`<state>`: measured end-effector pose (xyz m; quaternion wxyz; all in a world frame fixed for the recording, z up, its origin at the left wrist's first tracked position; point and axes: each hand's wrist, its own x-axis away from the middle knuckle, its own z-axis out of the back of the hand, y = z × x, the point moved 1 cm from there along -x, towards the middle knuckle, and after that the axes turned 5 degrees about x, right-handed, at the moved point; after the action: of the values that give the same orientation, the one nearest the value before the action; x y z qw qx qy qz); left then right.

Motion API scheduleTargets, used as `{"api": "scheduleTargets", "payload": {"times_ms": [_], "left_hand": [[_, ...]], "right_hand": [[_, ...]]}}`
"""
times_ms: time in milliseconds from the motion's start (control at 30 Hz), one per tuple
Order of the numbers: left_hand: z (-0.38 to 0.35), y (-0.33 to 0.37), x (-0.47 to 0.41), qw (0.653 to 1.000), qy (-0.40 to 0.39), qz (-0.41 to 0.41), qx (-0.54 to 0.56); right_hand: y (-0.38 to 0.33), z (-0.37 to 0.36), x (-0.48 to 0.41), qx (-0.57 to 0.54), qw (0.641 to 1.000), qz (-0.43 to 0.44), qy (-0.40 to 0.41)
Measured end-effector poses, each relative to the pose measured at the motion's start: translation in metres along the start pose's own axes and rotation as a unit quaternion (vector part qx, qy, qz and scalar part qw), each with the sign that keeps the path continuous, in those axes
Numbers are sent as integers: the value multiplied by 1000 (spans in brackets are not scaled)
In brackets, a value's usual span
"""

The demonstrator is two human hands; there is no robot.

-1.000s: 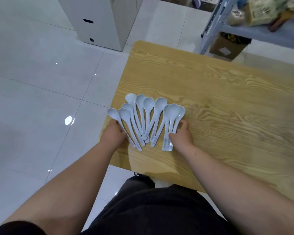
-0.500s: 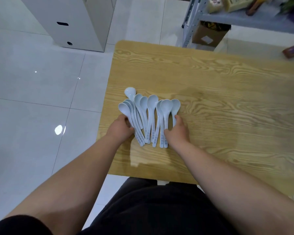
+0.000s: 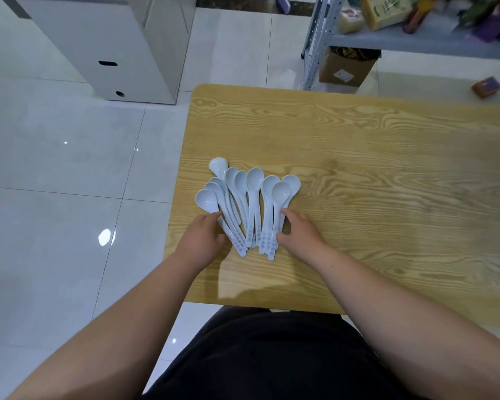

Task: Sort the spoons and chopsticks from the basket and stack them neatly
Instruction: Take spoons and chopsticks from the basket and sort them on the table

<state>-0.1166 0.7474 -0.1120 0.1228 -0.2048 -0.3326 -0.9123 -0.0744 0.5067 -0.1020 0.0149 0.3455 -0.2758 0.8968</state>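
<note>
White soup spoons fan left of centre on the wooden table, handles down-frame. Our left hand and right hand flank them, both loosely open, touching the outer handles, gripping nothing

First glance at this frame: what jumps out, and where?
A fan of pale blue spoons lies near the left edge of the wooden table, bowls pointing away, handles bunched toward the person. The left hand and right hand press in on the handles from either side. A cluttered shelf stands beyond the far edge.
</note>
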Motion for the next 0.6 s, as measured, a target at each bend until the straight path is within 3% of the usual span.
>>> {"api": "scheduleTargets", "payload": {"times_ms": [167, 367, 600], "left_hand": [[3, 21, 32, 997, 7, -29, 77], [-1, 76, 96, 970, -80, -121, 196], [-45, 175, 157, 934, -168, -249, 195]], "right_hand": [[12, 24, 39, 8, 999, 44, 6], [38, 59, 129, -96, 991, 83, 39], [105, 86, 228, -146, 978, 123, 79]]}}
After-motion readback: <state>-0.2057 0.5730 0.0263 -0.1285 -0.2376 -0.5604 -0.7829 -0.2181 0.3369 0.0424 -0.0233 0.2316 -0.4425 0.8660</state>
